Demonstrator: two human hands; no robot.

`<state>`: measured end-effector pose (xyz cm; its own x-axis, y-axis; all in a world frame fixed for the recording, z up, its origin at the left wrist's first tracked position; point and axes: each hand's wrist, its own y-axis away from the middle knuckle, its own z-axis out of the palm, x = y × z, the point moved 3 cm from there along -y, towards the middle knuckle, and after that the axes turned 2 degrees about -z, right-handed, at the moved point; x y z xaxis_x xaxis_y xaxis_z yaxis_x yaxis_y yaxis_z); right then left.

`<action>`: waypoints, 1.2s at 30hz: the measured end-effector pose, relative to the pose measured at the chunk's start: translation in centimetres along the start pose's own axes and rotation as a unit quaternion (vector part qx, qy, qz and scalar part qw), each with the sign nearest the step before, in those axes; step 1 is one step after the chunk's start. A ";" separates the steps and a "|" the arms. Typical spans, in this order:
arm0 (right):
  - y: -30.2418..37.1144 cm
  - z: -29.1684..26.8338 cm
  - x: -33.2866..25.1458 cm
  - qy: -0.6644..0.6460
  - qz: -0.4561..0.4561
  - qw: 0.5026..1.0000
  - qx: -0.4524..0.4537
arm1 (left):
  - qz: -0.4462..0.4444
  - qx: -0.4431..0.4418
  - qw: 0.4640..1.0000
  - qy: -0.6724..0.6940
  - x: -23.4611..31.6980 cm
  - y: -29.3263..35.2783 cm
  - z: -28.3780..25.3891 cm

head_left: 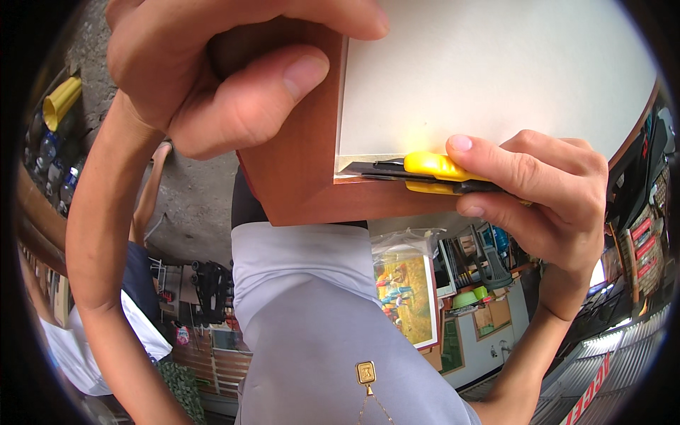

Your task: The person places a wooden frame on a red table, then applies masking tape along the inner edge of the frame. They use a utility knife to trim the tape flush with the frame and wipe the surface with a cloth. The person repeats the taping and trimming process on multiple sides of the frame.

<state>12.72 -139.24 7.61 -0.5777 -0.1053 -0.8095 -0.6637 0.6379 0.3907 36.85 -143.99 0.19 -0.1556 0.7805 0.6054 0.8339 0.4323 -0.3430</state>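
Note:
A brown picture frame (297, 185) lies before me with a pale backing board (489, 78) set inside it. My right hand (542, 177) is closed around a yellow and black box cutter (433, 167). Its dark blade points left and lies at the board's lower left corner, along the frame's inner edge. Over the frame's left side is my left hand (205, 78), thumb and forefinger apart with nothing visible between them. The forefinger tip is over the board's left edge; whether it presses there I cannot tell. The top of this hand is cut off by the picture's edge.
A colourful picture in clear plastic (405, 297) stands below the frame. Another person in a white shirt (74, 354) is at the lower left. Plastic bottles (67, 184) and a yellow cone-shaped object (62, 103) are at the far left. Green basins (467, 299) show at the right.

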 end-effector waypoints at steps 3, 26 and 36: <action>0.0 -0.1 0.1 -0.011 0.001 1.000 -0.005 | -0.006 0.001 1.000 0.001 0.1 0.0 0.1; -0.1 -0.1 -0.1 0.017 -0.027 0.999 0.014 | -0.026 -0.009 1.000 0.004 0.2 0.2 -0.1; -0.2 -0.1 -0.1 0.036 -0.029 0.999 -0.001 | -0.033 -0.009 0.999 0.005 0.3 0.3 -0.1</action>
<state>12.83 -139.41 7.65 -0.5707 -0.1964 -0.7974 -0.6981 0.6273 0.3452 37.07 -143.70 0.30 -0.2059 0.7457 0.6337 0.8314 0.4748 -0.2887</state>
